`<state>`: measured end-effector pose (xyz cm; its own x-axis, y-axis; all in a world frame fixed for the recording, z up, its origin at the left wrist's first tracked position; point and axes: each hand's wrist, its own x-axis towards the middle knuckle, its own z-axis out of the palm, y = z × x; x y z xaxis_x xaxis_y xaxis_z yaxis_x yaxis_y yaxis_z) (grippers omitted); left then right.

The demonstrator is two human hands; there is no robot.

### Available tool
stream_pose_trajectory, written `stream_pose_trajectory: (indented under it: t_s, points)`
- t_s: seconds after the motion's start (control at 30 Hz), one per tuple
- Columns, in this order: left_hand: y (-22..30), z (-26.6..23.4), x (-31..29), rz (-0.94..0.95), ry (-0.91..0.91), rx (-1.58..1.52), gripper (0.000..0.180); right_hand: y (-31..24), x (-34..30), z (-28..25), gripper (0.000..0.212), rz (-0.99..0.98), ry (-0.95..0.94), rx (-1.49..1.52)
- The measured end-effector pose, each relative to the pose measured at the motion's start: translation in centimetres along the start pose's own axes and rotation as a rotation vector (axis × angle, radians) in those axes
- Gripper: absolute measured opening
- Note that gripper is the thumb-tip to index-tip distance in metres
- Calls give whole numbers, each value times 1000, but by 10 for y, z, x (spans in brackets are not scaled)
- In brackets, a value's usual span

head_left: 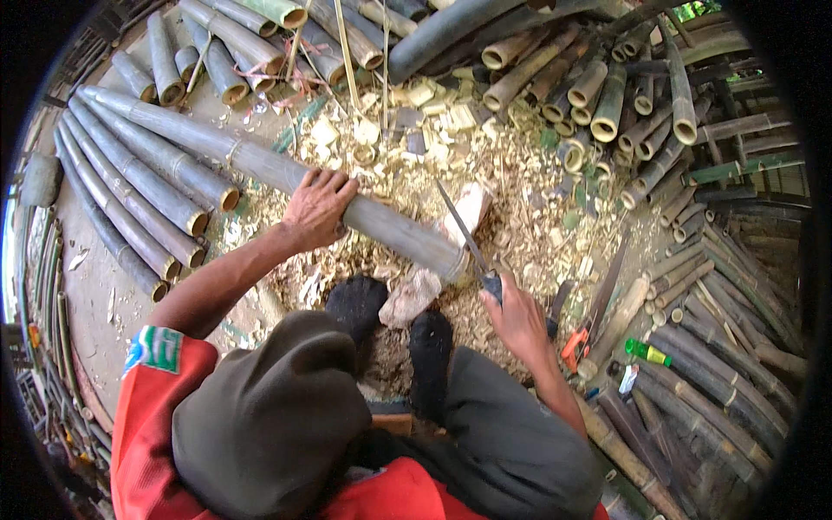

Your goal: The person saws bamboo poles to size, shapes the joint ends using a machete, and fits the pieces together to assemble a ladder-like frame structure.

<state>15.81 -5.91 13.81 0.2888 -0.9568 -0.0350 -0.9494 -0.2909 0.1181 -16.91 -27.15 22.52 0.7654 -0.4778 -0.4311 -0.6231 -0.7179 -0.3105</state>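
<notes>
A long grey-brown bamboo pole [394, 232] slants from the upper left down to a spot just beyond my feet. My left hand [319, 208] is wrapped over the pole's upper side, past its middle. My right hand [518, 319] grips the dark handle of a knife [461, 218]. Its long, narrow blade points up and left, crossing close by the pole's near end; whether it touches cannot be made out. A pale pinkish block [411, 297] lies by that end between my dark-covered feet [357, 303], and another pale block [469, 211] sits behind the blade.
Wood chips [416, 173] cover the ground. Several bamboo poles [139, 191] lie at left; cut pieces [607, 108] pile up at the upper right. On the right are an orange-handled saw [575, 347], a dark blade [560, 299], a green bottle [647, 351] and stacked bamboo [702, 390].
</notes>
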Motion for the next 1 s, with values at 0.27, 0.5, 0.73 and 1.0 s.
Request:
stream_pose_trajectory:
  t_s: [0.27, 0.5, 0.73, 1.0]
  points:
    - [-16, -17, 50, 20, -576, -61, 51, -26, -10, -20, 43, -570, 528, 130]
    - [-16, -11, 37, 34, -367, -57, 44, -30, 0, -18, 30, -146, 82, -131]
    - [-11, -6, 30, 30, -259, -39, 44, -5, -3, 13, 27, -242, 252, 40]
    - [-14, 15, 11, 54, 15, 0, 40, -41, -17, -31, 41, -179, 228, 94]
